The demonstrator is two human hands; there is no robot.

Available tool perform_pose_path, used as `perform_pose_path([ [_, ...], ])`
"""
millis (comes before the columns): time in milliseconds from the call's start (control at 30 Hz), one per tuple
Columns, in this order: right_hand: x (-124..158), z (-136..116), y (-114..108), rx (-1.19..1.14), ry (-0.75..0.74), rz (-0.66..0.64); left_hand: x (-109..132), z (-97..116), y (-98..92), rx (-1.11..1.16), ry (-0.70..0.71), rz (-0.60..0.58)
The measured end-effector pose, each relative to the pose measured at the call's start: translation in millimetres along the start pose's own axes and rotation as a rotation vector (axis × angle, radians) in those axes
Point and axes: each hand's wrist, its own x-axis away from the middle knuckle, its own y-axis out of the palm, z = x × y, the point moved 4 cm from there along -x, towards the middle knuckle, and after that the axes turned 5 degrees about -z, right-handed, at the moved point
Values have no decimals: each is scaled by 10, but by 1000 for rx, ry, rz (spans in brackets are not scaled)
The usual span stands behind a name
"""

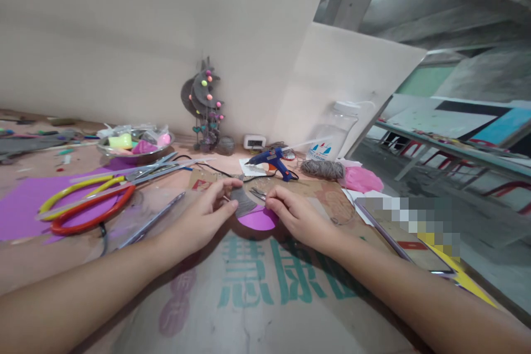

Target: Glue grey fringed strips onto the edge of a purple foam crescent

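A purple crescent-shaped card piece (259, 219), partly wrapped in grey yarn (244, 201), is held just above the cardboard. The thumb and fingers of my left hand (213, 204) are closed on its yarn-covered left end. My right hand (292, 213) is at the right end of the piece, fingertips pinched together. From that pinch a thin silver two-pronged tool (258, 194), like tweezers, points left over the wrapped part. My right fingers hide the rest of the tool.
Behind my hands lies a blue hot glue gun (271, 161). Scissors (89, 204) with red and yellow handles and a pen (151, 221) are at left. A metal bowl (136, 157), grey yarn skein (322, 169), plastic bottle (332, 135) and phone (404, 238) surround the cardboard (257, 321).
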Motion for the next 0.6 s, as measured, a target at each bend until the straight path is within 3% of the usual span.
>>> perform_pose_path([
  [167, 28, 1, 67, -23, -11, -18, -60, -84, -8, 169, -49, 21],
  [367, 29, 21, 53, 49, -97, 73, -77, -95, -5, 221, 17, -29],
  [600, 28, 73, 97, 54, -2, 44, -66, -84, -10, 167, -17, -39],
])
